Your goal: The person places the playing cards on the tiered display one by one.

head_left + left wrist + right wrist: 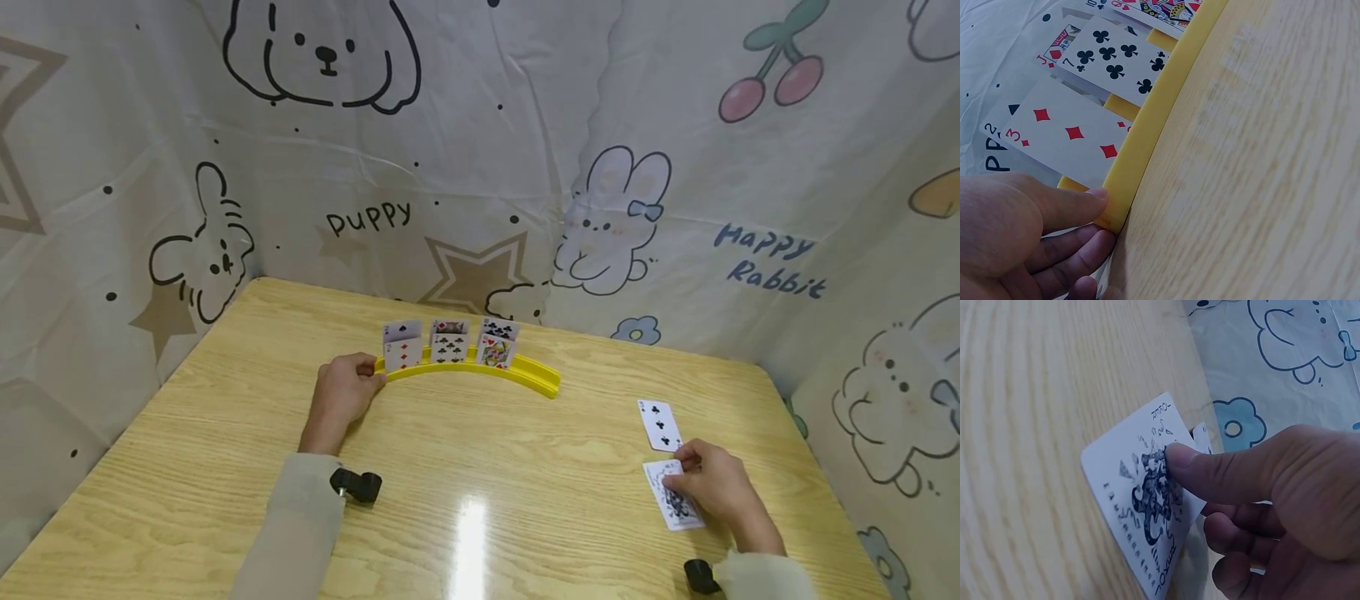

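Note:
My left hand [347, 392] pinches the left end of a curved yellow card holder [542, 379], thumb in front and fingers curled at its end. Two rows of playing cards stand in the holder. In front are the three of diamonds [1074, 131], the seven of clubs [1110, 56] and a red-heart face card [495, 352]. Behind them, partly covered, are a two of spades [402, 330], a jack of diamonds [1054, 53] and a ten of clubs [501, 327]. At the right, my right hand [716, 483] pinches a black-and-white joker card [1154, 494], thumb on its face.
A three of clubs [659, 425] lies face up on the wooden table [525, 467], just beyond the joker. Patterned cloth [465, 167] hangs along the table's back and sides. The holder's right end carries no card.

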The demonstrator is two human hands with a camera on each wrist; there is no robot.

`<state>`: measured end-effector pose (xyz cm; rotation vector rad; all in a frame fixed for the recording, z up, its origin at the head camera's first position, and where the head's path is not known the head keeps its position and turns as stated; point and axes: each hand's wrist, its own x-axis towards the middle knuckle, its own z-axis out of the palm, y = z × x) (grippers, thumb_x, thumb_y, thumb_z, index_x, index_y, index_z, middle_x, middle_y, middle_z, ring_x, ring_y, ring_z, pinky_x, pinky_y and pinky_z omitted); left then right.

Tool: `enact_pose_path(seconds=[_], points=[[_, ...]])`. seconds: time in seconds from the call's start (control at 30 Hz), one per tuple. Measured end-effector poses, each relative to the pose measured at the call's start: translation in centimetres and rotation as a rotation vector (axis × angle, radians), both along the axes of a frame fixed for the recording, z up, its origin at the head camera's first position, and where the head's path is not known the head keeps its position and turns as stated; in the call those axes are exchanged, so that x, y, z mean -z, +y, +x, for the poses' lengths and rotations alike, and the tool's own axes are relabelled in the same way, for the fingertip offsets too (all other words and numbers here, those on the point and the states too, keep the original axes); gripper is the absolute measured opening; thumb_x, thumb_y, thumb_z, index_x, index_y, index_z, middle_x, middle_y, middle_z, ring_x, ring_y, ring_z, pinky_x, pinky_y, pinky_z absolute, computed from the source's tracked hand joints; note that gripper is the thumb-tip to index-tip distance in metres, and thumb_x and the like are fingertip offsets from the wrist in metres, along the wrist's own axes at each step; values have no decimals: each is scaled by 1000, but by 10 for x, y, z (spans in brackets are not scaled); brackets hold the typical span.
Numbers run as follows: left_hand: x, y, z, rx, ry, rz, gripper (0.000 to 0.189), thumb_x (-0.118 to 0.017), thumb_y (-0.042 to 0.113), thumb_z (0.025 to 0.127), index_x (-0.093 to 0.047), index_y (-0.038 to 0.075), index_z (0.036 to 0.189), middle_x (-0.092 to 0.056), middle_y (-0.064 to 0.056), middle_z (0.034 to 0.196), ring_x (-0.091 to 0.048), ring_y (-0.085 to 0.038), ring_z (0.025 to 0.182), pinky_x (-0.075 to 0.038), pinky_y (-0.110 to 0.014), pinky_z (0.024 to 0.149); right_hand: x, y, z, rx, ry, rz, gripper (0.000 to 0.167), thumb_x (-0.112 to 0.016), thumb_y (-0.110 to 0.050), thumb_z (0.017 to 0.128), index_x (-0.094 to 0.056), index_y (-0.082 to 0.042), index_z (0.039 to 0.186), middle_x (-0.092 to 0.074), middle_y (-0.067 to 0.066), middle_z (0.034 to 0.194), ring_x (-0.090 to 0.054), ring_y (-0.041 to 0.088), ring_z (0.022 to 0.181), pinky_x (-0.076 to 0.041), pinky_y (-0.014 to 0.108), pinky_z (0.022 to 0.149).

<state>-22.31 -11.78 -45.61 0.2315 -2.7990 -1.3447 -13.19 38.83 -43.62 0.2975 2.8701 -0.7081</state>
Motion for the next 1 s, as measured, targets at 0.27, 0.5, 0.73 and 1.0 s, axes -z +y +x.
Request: enact_pose_path(seconds=[0.27,0.5,0.73,1.0], points=[[0,0,0,2,11,-2,34,-71,14,94,-67,-1,125,-70,-15,107,-63,-27,96,-51,-43,85,-8,-4,1,-49,34,-7,30,-83,-4,81,-59,3,98,-58,7,84,-53,23,77,-44,37,68],[1,-2,-2,15,35,-20,35,-71,13,94,-67,-3,125,-70,-16,108,-64,-28,97,-52,-42,84,-17,-5,4,-156,102,7,21,-80,-3,83,-69,3,99,-59,3,81,-52,20,75,-44,34,65],[1,-3,-2,14,28,-18,35,-71,13,94,-67,-3,125,-70,-16,107,-64,-28,97,-52,-43,84,-24,-8,3,-188,140,-14,13,-78,-7,86,-70,0,93,-61,1,80,-52,18,72,-43,30,62],[1,-1,-1,18,17,-8,35,-71,14,94,-66,-3,125,-70,-17,109,-63,-28,98,-50,-45,86,-34,-16,3,-199,191,-89,10,-75,-3,88,-68,1,93,-58,2,75,-53,18,67,-44,27,54]])
